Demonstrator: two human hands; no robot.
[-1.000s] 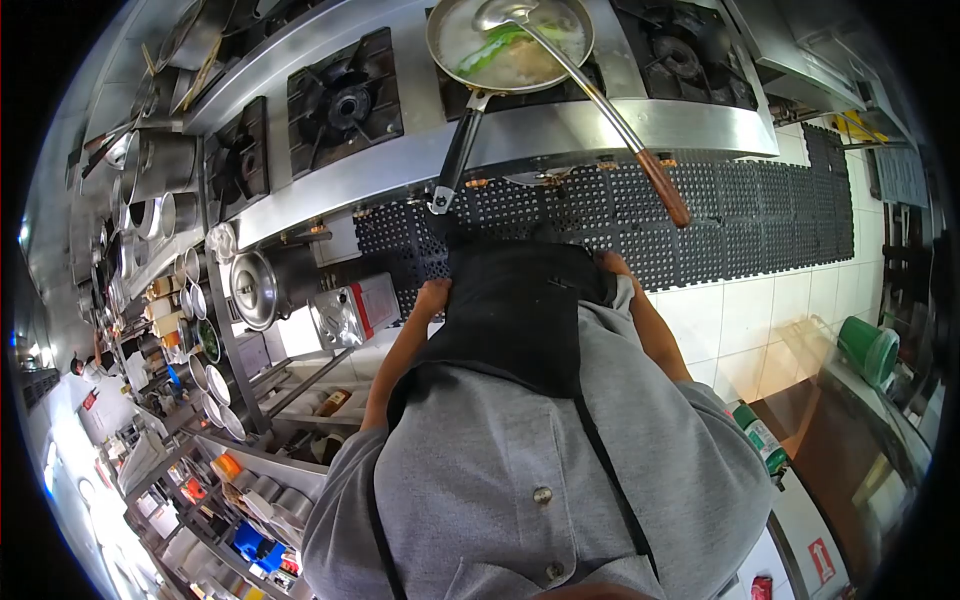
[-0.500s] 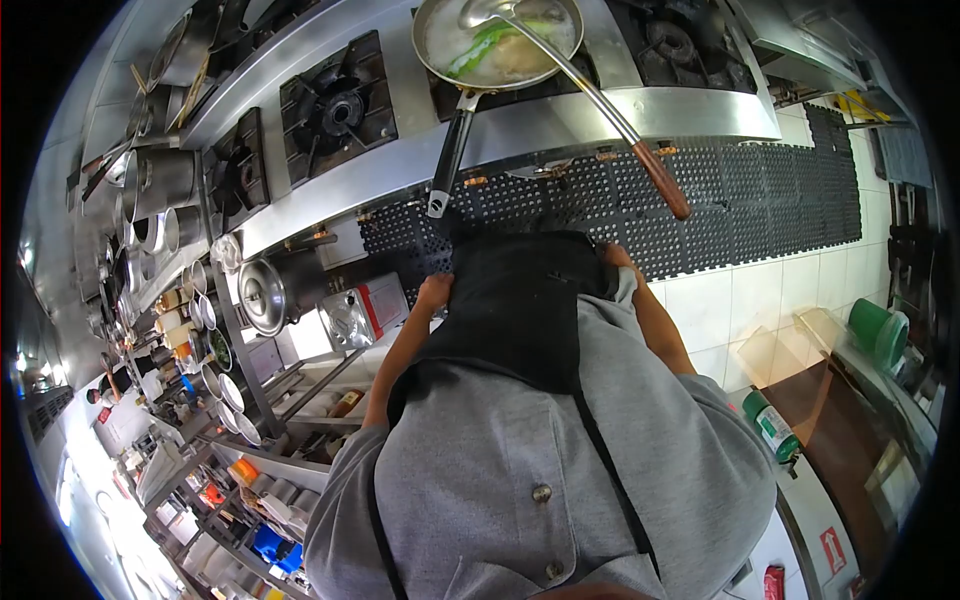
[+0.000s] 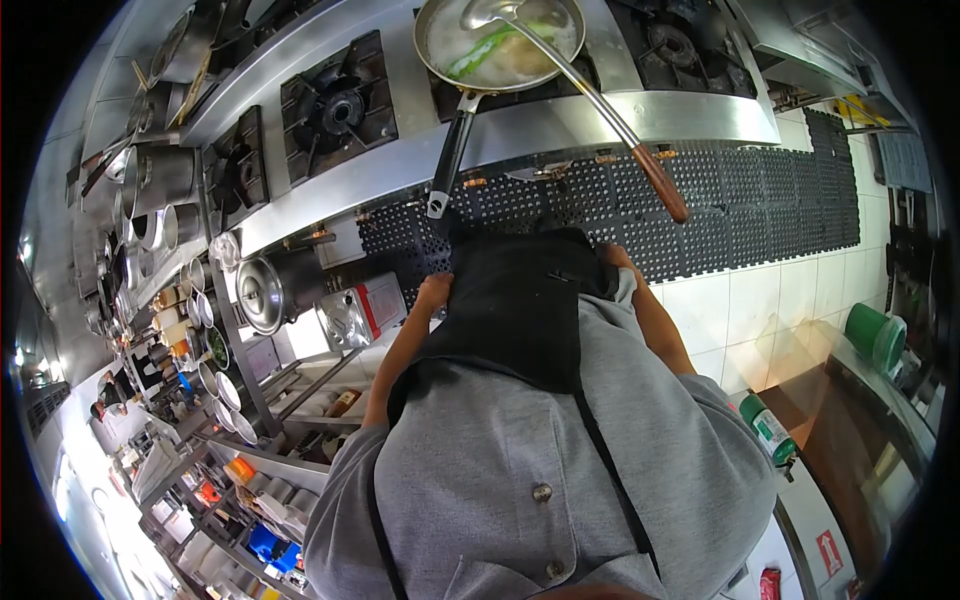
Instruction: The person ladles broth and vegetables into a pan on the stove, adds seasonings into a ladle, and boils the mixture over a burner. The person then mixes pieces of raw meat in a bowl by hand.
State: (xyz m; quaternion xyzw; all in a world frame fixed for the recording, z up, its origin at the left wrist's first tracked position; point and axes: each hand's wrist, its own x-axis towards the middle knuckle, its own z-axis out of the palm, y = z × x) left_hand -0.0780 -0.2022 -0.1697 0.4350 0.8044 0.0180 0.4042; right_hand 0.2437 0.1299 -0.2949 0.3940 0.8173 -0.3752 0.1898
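My left hand (image 3: 434, 291) is closed at the left edge of the black apron (image 3: 510, 300), its fingers partly hidden by the cloth. At the opposite edge, my right hand (image 3: 619, 258) is also curled against the apron. The cloth spans between both hands in front of me. Ahead on the stove sits a pan (image 3: 449, 160) with its black handle pointing at me. Inside it, a green vegetable (image 3: 480, 55) lies in cloudy, bubbling liquid. A ladle (image 3: 610, 115) with a wooden handle rests across the pan, its bowl in the liquid; neither hand touches it.
Burners (image 3: 342, 112) flank the pan on the steel stove (image 3: 300, 205). A black perforated mat (image 3: 740, 205) covers the floor below. To the left stand a lidded pot (image 3: 262, 292), a metal tin (image 3: 362, 312) and crowded shelves. A green bottle (image 3: 768, 428) is at the right.
Both hands stay at the apron's edges, and the pan and ladle keep their places. The view shifts very slightly.
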